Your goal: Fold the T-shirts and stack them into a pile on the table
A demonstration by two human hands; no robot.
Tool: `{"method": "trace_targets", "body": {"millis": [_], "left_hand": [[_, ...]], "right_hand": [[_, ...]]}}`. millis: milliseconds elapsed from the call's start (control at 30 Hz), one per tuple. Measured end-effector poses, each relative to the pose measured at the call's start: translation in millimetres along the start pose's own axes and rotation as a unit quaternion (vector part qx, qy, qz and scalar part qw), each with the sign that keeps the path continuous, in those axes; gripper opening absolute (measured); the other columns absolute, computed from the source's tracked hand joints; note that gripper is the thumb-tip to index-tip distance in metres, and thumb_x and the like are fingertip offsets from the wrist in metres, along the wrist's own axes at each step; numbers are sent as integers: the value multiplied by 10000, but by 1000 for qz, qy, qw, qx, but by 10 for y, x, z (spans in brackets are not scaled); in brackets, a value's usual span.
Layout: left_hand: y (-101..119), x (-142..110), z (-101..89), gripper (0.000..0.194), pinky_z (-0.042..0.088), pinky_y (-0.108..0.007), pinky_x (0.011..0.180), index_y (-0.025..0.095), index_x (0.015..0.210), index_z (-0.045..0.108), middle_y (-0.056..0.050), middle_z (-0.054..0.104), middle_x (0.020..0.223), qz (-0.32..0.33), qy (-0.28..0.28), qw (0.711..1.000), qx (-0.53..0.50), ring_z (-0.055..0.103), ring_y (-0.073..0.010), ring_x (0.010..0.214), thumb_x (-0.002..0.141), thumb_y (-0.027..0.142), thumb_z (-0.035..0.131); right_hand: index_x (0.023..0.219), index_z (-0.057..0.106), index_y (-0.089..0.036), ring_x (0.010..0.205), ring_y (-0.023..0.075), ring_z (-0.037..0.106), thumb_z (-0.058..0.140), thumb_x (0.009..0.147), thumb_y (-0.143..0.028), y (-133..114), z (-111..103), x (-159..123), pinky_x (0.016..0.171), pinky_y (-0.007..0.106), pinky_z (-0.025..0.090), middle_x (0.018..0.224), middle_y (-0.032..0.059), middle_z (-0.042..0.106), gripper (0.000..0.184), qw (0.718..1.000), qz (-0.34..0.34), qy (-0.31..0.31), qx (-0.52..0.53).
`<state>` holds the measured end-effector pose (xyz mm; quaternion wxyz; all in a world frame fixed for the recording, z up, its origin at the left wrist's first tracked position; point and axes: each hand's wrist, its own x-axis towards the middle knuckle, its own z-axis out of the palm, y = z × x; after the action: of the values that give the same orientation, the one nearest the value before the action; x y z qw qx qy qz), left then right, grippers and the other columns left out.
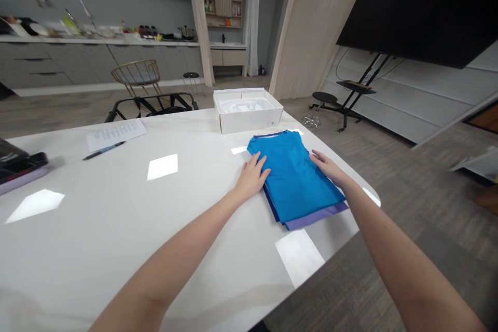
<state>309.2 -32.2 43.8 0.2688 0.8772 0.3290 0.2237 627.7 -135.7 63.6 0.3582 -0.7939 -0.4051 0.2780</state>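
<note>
A stack of folded garments lies near the right end of the white table. On top is a bright blue folded garment, likely a shirt, with a purple cloth and a dark blue cloth showing beneath its edges. My left hand rests on the left edge of the stack, fingers spread. At the opposite edge, my right hand touches the side of the stack with its fingers stretched out. Neither hand grips the cloth.
Behind the stack stands an open white box with white contents. A printed sheet and a pen lie on the left of the table. A dark device sits at the far left. Chairs stand beyond the far edge.
</note>
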Motion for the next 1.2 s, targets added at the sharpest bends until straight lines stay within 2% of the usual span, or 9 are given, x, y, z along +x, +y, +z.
{"method": "trace_targets", "body": {"millis": [167, 300, 400, 500, 600, 700, 900, 1067, 1200], "left_hand": [[-65, -434, -118, 485, 319, -432, 1255, 198, 1491, 515, -144, 446, 1601, 26, 39, 998, -37, 407, -248, 1495, 1043, 378, 466], [-95, -746, -250, 462, 349, -457, 1239, 213, 1473, 526, -137, 479, 1572, 23, 52, 998, -42, 439, -259, 1473, 1043, 376, 477], [-163, -967, -414, 462, 347, -501, 1232, 251, 1485, 509, -125, 475, 1578, 5, 67, 998, -20, 452, -263, 1464, 1053, 407, 459], [-272, -1207, -674, 472, 302, -559, 1244, 269, 1494, 494, -116, 448, 1605, -31, 83, 996, 32, 423, -269, 1485, 1062, 448, 429], [-400, -1487, -1003, 481, 276, -597, 1246, 268, 1491, 500, -112, 432, 1622, -82, 96, 986, 109, 411, -288, 1491, 1064, 467, 407], [-553, -1799, -1341, 520, 303, -609, 1226, 250, 1497, 505, -124, 450, 1609, -143, 107, 967, 181, 419, -328, 1480, 1058, 505, 390], [-1019, -2476, -2036, 565, 327, -627, 1195, 199, 1508, 504, -153, 461, 1600, -259, 140, 922, 250, 399, -382, 1482, 1064, 504, 333], [-1485, -3232, -2665, 599, 319, -662, 1182, 204, 1534, 464, -162, 457, 1601, -361, 148, 885, 253, 396, -380, 1484, 1049, 539, 358], [-1873, -3907, -3124, 567, 324, -665, 1173, 192, 1536, 457, -175, 464, 1590, -411, 155, 846, 301, 406, -384, 1474, 1041, 464, 411]], "right_hand": [[1603, 392, -313, 1265, 369, 638, 713, 862, -623, -133, 121, -330, 1024, 510, 568, 1532, 121, 555, 865, 989, 24, -98, 112], [1602, 366, -355, 1187, 345, 690, 809, 808, -554, -327, 333, -434, 970, 502, 607, 1481, 105, 607, 931, 977, 37, -136, 162], [1593, 376, -367, 1198, 335, 686, 838, 792, -521, -475, 597, -504, 981, 509, 604, 1485, 86, 607, 938, 970, 27, -171, 171], [1598, 375, -346, 1218, 322, 677, 848, 786, -507, -681, 1009, -603, 1016, 494, 590, 1486, 82, 607, 953, 965, 7, -192, 178], [1580, 424, -312, 1246, 319, 661, 845, 790, -501, -977, 1576, -762, 1055, 482, 569, 1486, 89, 605, 915, 964, -30, -201, 169], [1573, 431, -308, 1294, 300, 628, 819, 818, -498, -1341, 2263, -1003, 1105, 480, 531, 1504, 78, 589, 870, 956, -88, -217, 177], [1619, 320, -308, 1367, 275, 569, 792, 825, -485, -2110, 3708, -1649, 1140, 504, 490, 1522, 78, 571, 941, 905, -170, -316, 230], [1618, 339, -316, 1391, 279, 542, 810, 804, -441, -2711, 4796, -2244, 1172, 513, 448, 1546, 66, 545, 948, 868, -203, -392, 228], [1638, 304, -326, 1416, 272, 513, 802, 805, -402, -3120, 5632, -2733, 1198, 503, 415, 1560, 41, 527, 974, 835, -219, -434, 259]]}}
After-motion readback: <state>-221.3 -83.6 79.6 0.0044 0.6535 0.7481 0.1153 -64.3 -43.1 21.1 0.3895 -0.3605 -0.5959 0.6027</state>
